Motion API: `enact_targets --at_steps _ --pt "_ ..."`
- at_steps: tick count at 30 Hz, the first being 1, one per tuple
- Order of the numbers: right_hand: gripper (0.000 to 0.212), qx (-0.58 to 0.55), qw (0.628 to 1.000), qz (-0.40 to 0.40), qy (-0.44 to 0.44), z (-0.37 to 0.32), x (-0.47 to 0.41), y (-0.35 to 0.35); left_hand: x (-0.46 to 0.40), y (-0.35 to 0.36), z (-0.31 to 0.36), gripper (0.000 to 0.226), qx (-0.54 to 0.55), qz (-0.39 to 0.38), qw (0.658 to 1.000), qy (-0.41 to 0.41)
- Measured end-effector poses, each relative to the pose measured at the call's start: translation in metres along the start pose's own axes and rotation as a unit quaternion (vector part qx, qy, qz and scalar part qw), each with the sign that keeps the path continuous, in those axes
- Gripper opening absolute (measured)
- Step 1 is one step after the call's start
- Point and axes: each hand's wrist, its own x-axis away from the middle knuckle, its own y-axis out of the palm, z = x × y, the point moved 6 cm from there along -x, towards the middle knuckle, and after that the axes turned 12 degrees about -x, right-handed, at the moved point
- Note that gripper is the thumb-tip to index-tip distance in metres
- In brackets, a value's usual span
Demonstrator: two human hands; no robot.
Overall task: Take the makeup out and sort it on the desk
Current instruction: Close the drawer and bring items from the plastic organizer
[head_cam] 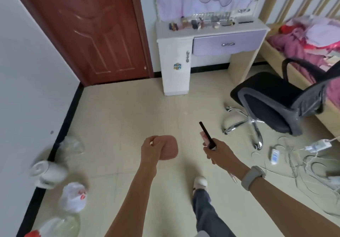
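1. Head view showed the left hand (pixel 150 149) gripping a soft pink pouch (pixel 170 149) above the floor, well apart from the surface (pixel 211 31).
2. The right hand (pixel 216 151) was clamped on a slim black makeup stick (pixel 207 135) with something pink behind it, too blurred to name.
3. Along the surface's back edge stood a row of small bottles and makeup items (pixel 202 22), so some sorting looked already done.
4. The held pieces were not yet placed; carrying them over and setting them down seemed left.
5. A black chair (pixel 279 98) stood near the surface's right side, with loose cables (pixel 303 159) on the floor.
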Motion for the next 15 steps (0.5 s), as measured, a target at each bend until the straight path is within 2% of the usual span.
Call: enact_targets --at_steps 9,15 --pt "0.005 -0.030 0.998 0.030 -0.049 -0.117 -0.253 -0.108 -0.203 0.142 0.181 0.026 0.051 -0.028 0.998 0.022" --pt "0.008 -0.007 0.999 0.011 -0.047 -0.177 -0.378 -0.148 -0.312 0.198 0.269 0.020 0.072 -0.042 0.996 0.036"
